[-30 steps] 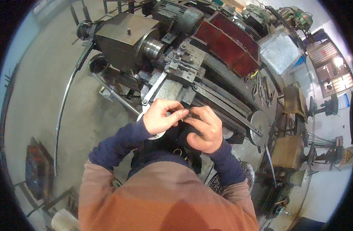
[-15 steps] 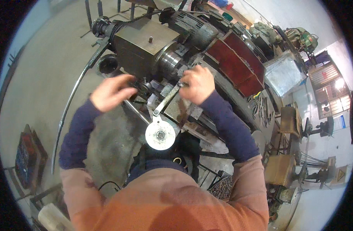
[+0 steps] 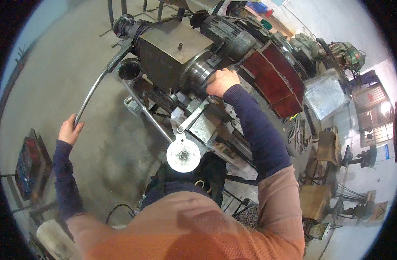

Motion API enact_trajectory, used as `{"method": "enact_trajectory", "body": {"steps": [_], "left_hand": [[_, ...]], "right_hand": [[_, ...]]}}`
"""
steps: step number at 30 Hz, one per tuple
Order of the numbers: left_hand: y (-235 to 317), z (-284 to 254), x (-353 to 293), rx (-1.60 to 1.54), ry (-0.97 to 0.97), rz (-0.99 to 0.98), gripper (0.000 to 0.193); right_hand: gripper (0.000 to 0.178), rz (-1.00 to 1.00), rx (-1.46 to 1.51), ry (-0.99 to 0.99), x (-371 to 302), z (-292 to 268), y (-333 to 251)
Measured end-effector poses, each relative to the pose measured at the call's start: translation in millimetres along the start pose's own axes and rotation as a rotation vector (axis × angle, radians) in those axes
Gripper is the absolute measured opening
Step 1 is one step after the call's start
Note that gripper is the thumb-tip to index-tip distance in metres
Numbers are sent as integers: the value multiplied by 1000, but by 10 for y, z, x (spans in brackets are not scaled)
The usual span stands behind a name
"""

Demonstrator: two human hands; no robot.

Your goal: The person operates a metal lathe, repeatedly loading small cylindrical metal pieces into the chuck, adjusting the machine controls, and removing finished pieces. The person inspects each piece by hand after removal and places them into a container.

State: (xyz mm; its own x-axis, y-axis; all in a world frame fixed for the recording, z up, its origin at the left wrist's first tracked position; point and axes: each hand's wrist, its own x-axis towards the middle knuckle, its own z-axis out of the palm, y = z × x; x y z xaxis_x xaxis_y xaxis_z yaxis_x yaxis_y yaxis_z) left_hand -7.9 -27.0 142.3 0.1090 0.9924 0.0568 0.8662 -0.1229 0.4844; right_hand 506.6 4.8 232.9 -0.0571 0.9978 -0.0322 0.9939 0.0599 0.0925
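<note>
Lever [image 3: 97,81] within left fingers [image 3: 71,121], cylinder [image 3: 202,71] beside right fingers [image 3: 212,87]

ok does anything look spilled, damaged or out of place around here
Nothing looks plainly broken. The dark patch on the floor left of the machine stands out against paler areas, but I can't tell whether it's a stain or shadow. The tools near the red box lie in a loose jumble, which looks untidy.

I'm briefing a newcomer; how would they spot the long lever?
Find the big boxy metal housing, upper left of centre. To its left, a long slim lever slants down to the person's left hand. Unlike the rod running toward the white disc, it is gripped by a hand.
</note>
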Motion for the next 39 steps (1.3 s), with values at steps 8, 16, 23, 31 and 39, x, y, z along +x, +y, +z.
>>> {"method": "enact_trajectory", "body": {"steps": [8,16,23,31,39], "left_hand": [[-1,93,356,497,25,-111,26],[-1195,-478,1483,919,75,-110,13],[-868,-346,1747,751,20,-400,19],[-690,-209,1798,793,55,55,9],[-1144,-277,2253,888,142,124,14]], "right_hand": [[27,-8,27,-72,29,45,47],[32,-68,48,8,-16,73,49],[31,-60,58,49,-71,37,48],[45,-104,298,584,-1324,-116,595],[36,646,331,491,-3380,394,1461]]}}
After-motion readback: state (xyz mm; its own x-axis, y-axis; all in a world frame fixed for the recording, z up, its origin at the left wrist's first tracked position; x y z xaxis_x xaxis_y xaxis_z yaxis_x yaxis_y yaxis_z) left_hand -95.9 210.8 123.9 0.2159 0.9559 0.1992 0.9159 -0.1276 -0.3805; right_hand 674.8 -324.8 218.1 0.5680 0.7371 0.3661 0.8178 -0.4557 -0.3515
